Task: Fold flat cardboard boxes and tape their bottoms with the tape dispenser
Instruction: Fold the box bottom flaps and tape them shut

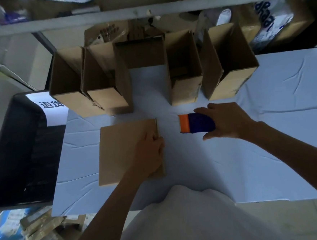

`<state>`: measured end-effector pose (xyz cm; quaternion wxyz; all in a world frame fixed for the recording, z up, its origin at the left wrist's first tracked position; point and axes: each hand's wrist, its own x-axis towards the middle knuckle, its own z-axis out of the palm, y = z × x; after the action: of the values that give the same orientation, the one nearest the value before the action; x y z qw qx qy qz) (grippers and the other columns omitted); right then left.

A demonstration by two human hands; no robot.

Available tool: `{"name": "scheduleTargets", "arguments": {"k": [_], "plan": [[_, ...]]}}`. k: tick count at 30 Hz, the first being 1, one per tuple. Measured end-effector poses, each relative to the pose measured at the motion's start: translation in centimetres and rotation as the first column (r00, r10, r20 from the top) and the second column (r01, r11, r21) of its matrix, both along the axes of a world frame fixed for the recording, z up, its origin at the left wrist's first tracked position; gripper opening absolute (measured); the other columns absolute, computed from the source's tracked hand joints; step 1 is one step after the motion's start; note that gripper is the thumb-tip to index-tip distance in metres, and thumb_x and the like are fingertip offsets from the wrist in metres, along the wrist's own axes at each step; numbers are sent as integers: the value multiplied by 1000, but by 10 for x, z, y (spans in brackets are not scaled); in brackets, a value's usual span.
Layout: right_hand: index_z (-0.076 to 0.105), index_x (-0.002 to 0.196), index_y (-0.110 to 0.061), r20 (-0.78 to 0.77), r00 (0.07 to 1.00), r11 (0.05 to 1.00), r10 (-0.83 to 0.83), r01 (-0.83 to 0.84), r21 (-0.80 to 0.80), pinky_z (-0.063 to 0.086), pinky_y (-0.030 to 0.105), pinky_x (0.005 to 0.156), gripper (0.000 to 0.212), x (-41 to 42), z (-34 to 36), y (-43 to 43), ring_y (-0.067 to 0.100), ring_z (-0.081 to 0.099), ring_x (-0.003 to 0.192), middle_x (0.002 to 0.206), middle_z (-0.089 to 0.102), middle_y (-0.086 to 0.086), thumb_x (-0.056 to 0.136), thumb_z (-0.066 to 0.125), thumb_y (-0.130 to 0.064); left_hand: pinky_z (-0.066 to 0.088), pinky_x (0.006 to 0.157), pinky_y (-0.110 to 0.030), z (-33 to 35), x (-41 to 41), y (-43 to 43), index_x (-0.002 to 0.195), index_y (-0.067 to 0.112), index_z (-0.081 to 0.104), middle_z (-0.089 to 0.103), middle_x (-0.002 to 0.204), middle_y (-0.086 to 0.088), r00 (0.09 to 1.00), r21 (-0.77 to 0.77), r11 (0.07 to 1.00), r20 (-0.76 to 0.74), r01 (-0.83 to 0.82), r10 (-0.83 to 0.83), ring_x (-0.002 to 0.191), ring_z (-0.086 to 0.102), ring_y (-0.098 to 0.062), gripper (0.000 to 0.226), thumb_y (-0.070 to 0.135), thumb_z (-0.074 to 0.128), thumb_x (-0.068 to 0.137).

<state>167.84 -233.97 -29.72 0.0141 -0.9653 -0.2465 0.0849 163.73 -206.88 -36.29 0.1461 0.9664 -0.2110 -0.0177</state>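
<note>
We judge that we are at the start of a new box: several made boxes (228, 62) stand open in a row at the back of the table (286, 129), and one flat box (122, 150) lies unfolded in front of us, a little left of centre. Our left hand (148, 154) rests on its right side, with the fingers curled over that edge as if to lift it. Our right hand (227, 122) is well apart from it, just right of centre, with fingers above and thumb below clamped on the dispenser (197, 123), which sits low at the tabletop; we cannot tell whether it touches the cloth. Nothing on the flat box is folded or taped yet. The next move seems to call for both hands, so we would let the dispenser go within easy reach, raise the flat box, square it open, then fold the bottom flaps shut before taping.
</note>
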Motion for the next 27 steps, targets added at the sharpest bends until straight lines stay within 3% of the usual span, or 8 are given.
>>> {"name": "scheduleTargets", "arguments": {"k": [4, 7, 11, 15, 22, 23, 25, 27], "plan": [[43, 137, -7, 111, 993, 989, -35, 19, 145, 44, 29, 65, 84, -23, -43, -7, 24, 55, 78, 95, 60, 11, 74, 69, -56, 42, 83, -33, 16, 12, -11, 108, 9, 61, 59, 102, -11, 968, -36, 995, -240, -92, 81, 98, 55, -29, 30, 26, 40, 97], [40, 138, -1, 121, 979, 955, -165, 128, 267, 46, 42, 80, 92, -42, -78, -4, 31, 48, 94, 112, 55, 17, 64, 85, -32, 34, 96, -34, 13, 25, -12, 131, 10, 48, 49, 126, -16, 962, -148, 960, -174, -238, 211, 112, 49, -31, 40, 20, 51, 92], [45, 127, 0, 119, 941, 916, -317, 271, 297, 46, 49, 80, 96, -64, -110, 5, 36, 41, 101, 115, 52, 21, 45, 92, -12, 20, 110, -47, -2, 57, -9, 143, 13, 29, 31, 145, -16, 898, 34, 931, -252, -363, 360, 135, 26, -35, 72, 43, 59, 84], [52, 119, -1, 96, 935, 893, -342, 292, 341, 44, 45, 77, 77, -78, -130, 12, 35, 46, 96, 110, 58, 19, 52, 88, -7, 33, 87, -39, -1, 72, -6, 111, 7, 55, 58, 112, -13, 924, 177, 958, -274, -224, 266, 110, 52, -33, 57, 52, 59, 77], [52, 113, -4, 90, 881, 825, -465, 394, 406, 37, 39, 85, 65, -79, -110, 33, 31, 42, 99, 111, 53, 15, 54, 79, 0, 34, 74, -33, 101, 53, 17, 73, 23, 48, 51, 71, 6, 862, -287, 813, -169, -506, 477, 73, 48, -18, 30, 45, 64, 62], [52, 113, -5, 66, 857, 753, -511, 410, 514, 38, 38, 85, 63, -79, -95, 42, 29, 43, 101, 112, 51, 12, 56, 76, -1, 37, 67, -31, 111, 47, 28, 71, 22, 50, 50, 64, 8, 835, -356, 757, -186, -548, 517, 68, 48, -17, 27, 43, 63, 61], [52, 121, -13, -249, 832, 386, -496, 468, 795, 46, 35, 86, 55, -77, -56, 68, 22, 51, 107, 114, 54, 0, 68, 68, -13, 34, 50, -23, 122, 29, 44, 64, 18, 53, 48, 50, 11, 799, -488, 639, -277, -595, 533, 54, 45, -9, 21, 30, 70, 70], [50, 126, -26, -546, 790, 57, -279, 581, 812, 51, 28, 86, 50, -69, -18, 94, 14, 57, 110, 115, 59, -9, 76, 59, -31, 28, 43, -17, 118, 9, 52, 55, 19, 49, 45, 41, 12, 782, -586, 526, -378, -617, 496, 42, 37, -5, 30, 13, 67, 79]]}}
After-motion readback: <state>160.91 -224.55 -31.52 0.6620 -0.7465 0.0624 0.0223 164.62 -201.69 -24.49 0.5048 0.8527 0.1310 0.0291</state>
